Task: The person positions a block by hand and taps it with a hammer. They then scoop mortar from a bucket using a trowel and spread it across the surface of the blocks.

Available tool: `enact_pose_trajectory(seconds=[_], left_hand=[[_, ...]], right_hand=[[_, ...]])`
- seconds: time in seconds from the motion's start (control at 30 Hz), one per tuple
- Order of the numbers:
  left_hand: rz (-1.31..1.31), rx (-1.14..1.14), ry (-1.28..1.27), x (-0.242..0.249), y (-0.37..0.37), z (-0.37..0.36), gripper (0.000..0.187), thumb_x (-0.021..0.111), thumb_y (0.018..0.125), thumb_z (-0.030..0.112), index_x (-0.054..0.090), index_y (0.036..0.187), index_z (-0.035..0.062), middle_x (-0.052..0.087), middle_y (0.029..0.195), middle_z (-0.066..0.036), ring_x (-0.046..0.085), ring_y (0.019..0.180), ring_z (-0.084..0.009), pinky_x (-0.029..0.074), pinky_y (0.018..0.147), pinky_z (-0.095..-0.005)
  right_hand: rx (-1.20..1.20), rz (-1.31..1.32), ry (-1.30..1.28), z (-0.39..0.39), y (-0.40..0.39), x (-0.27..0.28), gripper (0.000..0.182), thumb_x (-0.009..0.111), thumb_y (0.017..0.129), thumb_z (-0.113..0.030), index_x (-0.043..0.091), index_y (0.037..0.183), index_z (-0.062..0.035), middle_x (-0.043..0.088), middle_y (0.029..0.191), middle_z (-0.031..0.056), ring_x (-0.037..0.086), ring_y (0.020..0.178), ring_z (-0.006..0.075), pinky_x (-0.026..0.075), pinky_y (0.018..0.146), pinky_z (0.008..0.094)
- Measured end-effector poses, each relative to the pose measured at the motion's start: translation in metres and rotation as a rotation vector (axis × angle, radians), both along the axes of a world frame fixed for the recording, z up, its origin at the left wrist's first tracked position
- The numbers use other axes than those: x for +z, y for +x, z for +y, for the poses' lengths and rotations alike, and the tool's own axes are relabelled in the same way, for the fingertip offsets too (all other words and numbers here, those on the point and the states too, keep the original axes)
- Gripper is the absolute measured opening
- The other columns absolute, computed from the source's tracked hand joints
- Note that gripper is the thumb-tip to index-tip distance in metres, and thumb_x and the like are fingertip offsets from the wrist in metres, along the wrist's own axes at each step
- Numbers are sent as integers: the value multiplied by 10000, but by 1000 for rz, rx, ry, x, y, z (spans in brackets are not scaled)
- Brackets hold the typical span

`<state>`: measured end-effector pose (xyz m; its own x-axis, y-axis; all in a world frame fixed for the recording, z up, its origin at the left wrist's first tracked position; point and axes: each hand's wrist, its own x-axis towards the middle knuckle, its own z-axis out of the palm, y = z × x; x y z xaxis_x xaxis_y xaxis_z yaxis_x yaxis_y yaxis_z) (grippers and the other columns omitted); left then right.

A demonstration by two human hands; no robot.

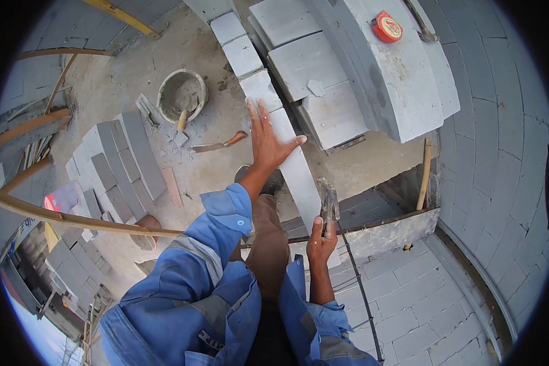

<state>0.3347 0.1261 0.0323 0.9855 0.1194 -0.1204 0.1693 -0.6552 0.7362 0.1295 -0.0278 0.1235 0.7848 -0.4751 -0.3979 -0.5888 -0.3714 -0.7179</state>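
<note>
A narrow row of pale grey blocks [241,55] runs away from me down the middle of the view. My left hand [269,141] lies palm down across it, fingers and thumb spread and dusted with white. Closer to my body, my right hand [321,247] is closed around a hammer [329,198]. The worn metal head points up and away, beside the near block [299,183] of the row. My fingers hide most of the handle.
Left on the floor are a mortar bucket [202,91], a wooden-handled blade [216,146] and stacked grey blocks [128,152]. Right of the row, a block stack [305,64] stands near a ledge [402,79] bearing a red tape measure [387,27]. A floor opening [372,210] lies ahead right.
</note>
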Motion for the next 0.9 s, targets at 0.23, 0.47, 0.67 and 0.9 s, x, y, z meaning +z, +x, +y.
enact_pose_trajectory(seconds=[0.23,0.47,0.67,0.9], left_hand=[[-2,-55,5,-6,1,1,1428,836,611,644,-24,1548,-6,-75,1566,-338,172,1427,-532,248,1147,-571],[48,-110,16,0,6,4,1379,828,650,621,1,1544,-26,-83,1549,-370,6,1457,-529,176,1177,-562],[-267,-545,304,11,-39,-23,1139,719,768,623,166,1541,-6,122,1577,-310,46,1467,-503,90,1119,-699],[-445,-1282,336,-8,-133,-102,504,531,965,439,568,1340,105,595,1322,-126,431,1360,-303,164,1134,-639]], right_hand=[[-454,157,206,31,-113,14,342,525,1019,-321,572,886,-10,473,629,-9,417,577,88,349,515,300],[-563,68,-159,72,-143,-27,409,437,1050,-330,573,890,21,423,600,38,400,555,141,344,534,339],[-723,108,-138,88,-132,-32,415,481,1014,-372,579,940,24,586,686,215,594,635,357,438,612,449],[-792,68,-108,102,-125,-40,428,512,1001,-406,583,964,14,599,706,273,609,705,483,453,621,501]])
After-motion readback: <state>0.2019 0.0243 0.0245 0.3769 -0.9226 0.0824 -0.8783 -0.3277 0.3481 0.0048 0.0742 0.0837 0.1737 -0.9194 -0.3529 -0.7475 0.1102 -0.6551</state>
